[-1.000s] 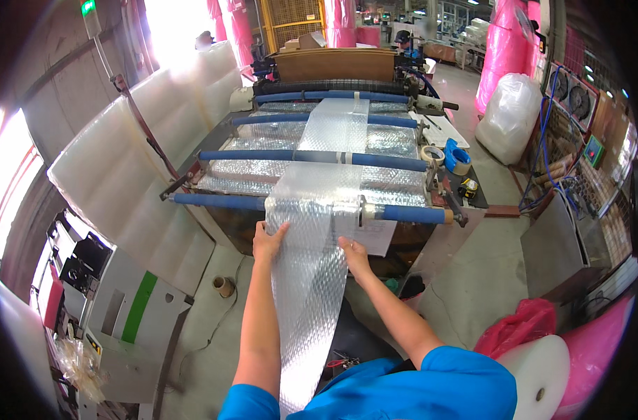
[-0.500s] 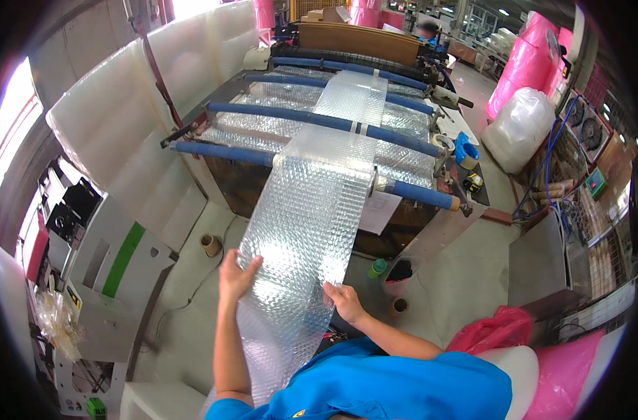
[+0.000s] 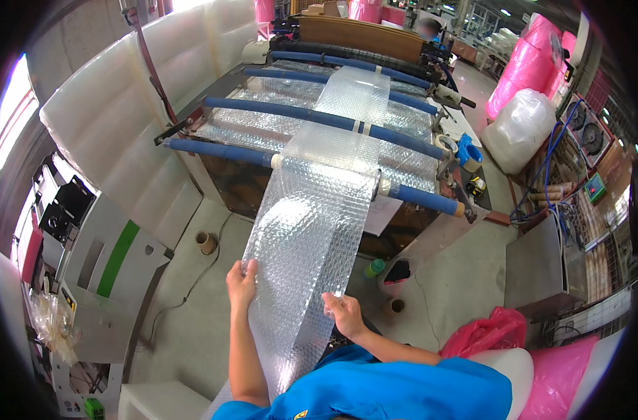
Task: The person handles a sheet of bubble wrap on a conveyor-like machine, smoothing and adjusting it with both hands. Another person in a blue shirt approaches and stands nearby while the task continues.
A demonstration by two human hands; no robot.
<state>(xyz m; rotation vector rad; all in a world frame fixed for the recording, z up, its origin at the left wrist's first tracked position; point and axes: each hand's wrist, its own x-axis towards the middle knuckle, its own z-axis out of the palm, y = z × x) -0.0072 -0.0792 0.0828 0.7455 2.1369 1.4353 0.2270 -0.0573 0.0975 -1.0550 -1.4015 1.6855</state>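
Note:
A long strip of clear bubble wrap [image 3: 312, 231] runs from the machine's blue rollers [image 3: 312, 119] down toward me. My left hand [image 3: 240, 281] grips the strip's left edge. On the right edge, my right hand [image 3: 344, 312] pinches the sheet. The strip hangs stretched between the front roller [image 3: 424, 199] and my hands, then drops past my blue shirt.
White foam sheets [image 3: 116, 105] lean along the left. A grey cabinet with a green stripe [image 3: 105, 259] stands at lower left. Pink bags [image 3: 487, 334] and a white roll lie at lower right. A large clear bag [image 3: 518, 129] sits by the machine's right. Small cups and a bottle [image 3: 375, 267] stand on the floor.
Both hands have pulled the bubble wrap away from the front roller toward me, lengthening the hanging strip. The camera view has tilted with the step back.

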